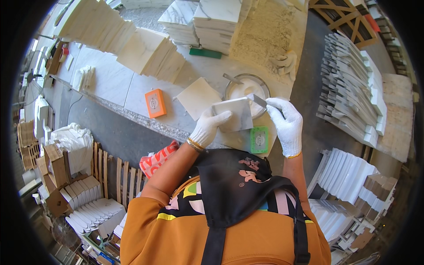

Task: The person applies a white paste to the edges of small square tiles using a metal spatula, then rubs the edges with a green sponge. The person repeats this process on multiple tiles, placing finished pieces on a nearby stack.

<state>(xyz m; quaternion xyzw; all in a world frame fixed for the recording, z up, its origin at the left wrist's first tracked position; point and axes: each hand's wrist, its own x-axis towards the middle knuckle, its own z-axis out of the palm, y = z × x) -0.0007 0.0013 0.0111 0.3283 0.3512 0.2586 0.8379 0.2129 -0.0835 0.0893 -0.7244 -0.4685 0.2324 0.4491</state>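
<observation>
My left hand (pixel 207 126), in a white glove, grips a square grey-white marble tile (pixel 236 115) held over the bench edge. My right hand (pixel 287 121), also gloved, holds a metal putty knife (pixel 259 101) whose blade touches the tile's upper right corner. Just behind the tile sits a round metal bowl of white paste (pixel 245 87) with a second blade (pixel 232 79) resting on its rim. A bare square tile (pixel 198 97) lies flat on the bench to the left of the bowl.
An orange block (pixel 155 103) and a green block (pixel 259 139) lie on the marble bench (pixel 110 84). Stacks of white tiles (pixel 150 53) stand behind. Grey shaped pieces (pixel 349 88) fill a rack at right; wooden pallets (pixel 110 176) and tile boxes lie on the floor at left.
</observation>
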